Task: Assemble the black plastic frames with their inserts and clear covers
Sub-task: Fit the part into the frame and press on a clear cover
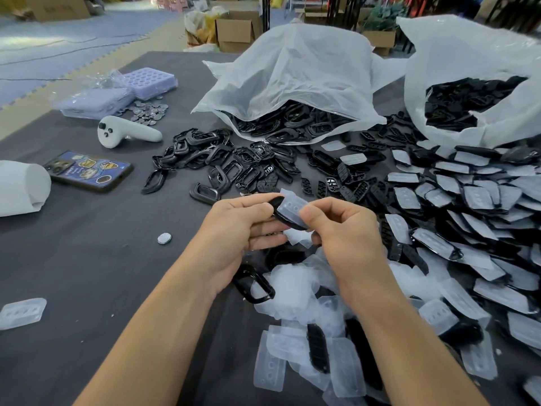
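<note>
- Black frame [277, 201] with a clear cover [292, 208] pressed on it is sitting between our hands, raised above the table [87, 259]
- We are pinching its left end with our left hand [243, 227] and its right end with our right hand [345, 230], thumbs and fingers curling onto it
- Middle white bag [292, 68] is lying open and spilling loose frames [222, 162] onto the table
- Right white bag [468, 54] is holding more black parts [468, 98]
- Spare covers [292, 282] are lying heaped beneath our wrists
</note>
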The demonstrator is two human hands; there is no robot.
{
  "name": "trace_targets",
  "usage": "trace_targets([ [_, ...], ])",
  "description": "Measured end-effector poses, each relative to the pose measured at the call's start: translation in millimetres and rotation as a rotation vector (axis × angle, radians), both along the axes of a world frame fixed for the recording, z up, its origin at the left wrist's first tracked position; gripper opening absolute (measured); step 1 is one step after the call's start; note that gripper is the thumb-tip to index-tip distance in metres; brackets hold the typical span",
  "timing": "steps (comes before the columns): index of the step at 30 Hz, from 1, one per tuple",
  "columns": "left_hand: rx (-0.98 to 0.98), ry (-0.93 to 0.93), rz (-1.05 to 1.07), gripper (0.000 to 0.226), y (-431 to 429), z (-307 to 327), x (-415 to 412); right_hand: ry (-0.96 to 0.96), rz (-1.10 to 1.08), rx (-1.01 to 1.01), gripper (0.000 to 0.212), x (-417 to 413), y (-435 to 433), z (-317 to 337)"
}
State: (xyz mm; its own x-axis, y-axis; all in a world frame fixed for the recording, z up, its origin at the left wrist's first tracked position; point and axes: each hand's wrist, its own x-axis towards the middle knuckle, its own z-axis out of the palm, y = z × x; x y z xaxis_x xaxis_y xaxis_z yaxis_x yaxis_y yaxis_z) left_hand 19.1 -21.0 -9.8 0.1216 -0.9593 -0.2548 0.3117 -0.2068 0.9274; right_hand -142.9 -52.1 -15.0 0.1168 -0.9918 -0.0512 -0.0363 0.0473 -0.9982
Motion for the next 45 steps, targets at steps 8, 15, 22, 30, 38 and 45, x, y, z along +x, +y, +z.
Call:
trace_targets([
  [8, -0.041, 0.032, -0.055, 0.038, 1.5, -0.6, -4.3, 0.208, -0.134, -0.103, 0.010, 2.2, 4.6, -3.2],
  [15, -0.077, 0.004, -0.080, 0.037, 1.8, -6.7, -10.1, 0.343, -0.245, -0.183, 0.025, 3.1, 11.7, 2.5],
  [22, -0.060, -0.048, 0.042, 0.021, 1.3, -10.2, -17.0, 0.361, -0.272, -0.240, 0.031, 5.9, 12.5, -0.6],
  [30, -0.078, -0.026, -0.030, 0.034, 4.2, -3.8, -16.7, 0.022, -0.052, -0.076, 0.018, -5.2, 1.2, 1.4],
  [38, -0.036, -0.098, -0.058, 0.028, 5.9, 3.5, -12.5, 0.039, -0.036, -0.098, 0.019, -5.7, 0.2, -1.2],
  [45, -0.031, -0.190, -0.025, 0.023, 6.3, 1.4, -13.8, 0.009, -0.018, -0.101, 0.018, -4.1, 0.8, -1.9],
])
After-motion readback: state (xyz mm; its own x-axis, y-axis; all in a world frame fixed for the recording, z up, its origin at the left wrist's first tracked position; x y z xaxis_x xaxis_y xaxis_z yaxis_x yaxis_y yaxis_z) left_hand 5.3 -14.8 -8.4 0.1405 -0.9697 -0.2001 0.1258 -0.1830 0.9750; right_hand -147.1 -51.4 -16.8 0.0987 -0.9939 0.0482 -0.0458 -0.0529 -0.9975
